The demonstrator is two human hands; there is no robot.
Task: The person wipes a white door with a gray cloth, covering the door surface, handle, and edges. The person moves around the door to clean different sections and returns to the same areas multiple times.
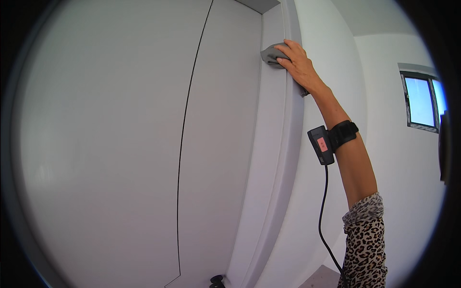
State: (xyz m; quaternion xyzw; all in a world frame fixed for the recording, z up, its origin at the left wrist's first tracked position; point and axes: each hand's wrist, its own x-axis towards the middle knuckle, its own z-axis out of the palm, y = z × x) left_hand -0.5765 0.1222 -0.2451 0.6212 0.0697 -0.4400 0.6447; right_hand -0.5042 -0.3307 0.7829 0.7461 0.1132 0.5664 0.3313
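My right hand (299, 64) is raised high and holds a folded grey cloth (271, 55) against the door frame (268, 126), near its upper corner. The fingers spread over the cloth, and part of it is hidden under the palm. Beside the frame stands a pale grey door panel (126, 144), crossed by a thin dark line (179, 172) that runs almost its full height. A black door handle (216, 280) shows at the bottom edge of the view. My left hand is out of view.
A black device (321, 144) is strapped to my right forearm, and its cable (320, 216) hangs down along the arm. White wall (324, 187) lies right of the frame. Farther right is a small dark-framed window (419, 100). A patch of floor (320, 279) shows below.
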